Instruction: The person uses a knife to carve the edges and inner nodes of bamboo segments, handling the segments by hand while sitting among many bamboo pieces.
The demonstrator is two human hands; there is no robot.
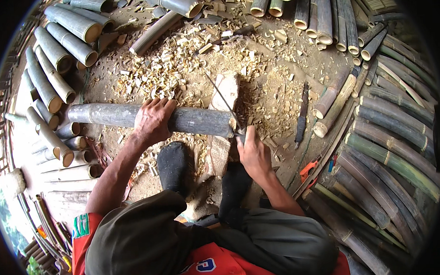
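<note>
A grey-green bamboo section (197, 120) lies crosswise before me, its right part resting on a pale wooden block (224, 89). My left hand (154, 120) is closed over the top of the bamboo, around its middle. At its right end, my right hand (253, 153) is closed around the handle of a long thin-bladed tool (222, 96). The blade slants up and left across the bamboo's end, touching or very near it. It shows nearly edge-on, so I cannot tell whether it is a knife or a saw. My fingers hide most of the handle.
My dark-socked feet (174, 168) flank the block. Wood chips (162, 69) cover the ground ahead. A dark long tool (302, 116) and an orange-handled tool (308, 171) lie to the right. Bamboo sections (48, 80) line the left; bamboo poles (390, 156) are stacked on the right.
</note>
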